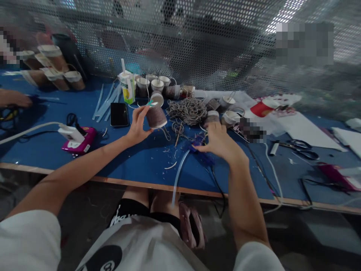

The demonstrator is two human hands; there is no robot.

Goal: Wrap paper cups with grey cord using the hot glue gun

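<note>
My left hand (138, 122) holds a spool of brown-grey cord (156, 114) lifted above the blue table (135, 162), fingers wrapped round its side. My right hand (218, 141) rests low on the table to the right, fingers curled over a small blue tool (197, 143) and a thin cord. A clear plastic tube (177, 177) runs from near that hand over the table's front edge. A loose heap of grey cord (187, 110) lies just behind both hands.
A black phone (119, 114), a drink carton (127, 87), a pink device (80, 140) and scissors (300, 146) lie on the table. Several cord spools (152, 84) stand at the back by a perforated metal screen (197, 41). Another person's hand (14, 98) is at far left.
</note>
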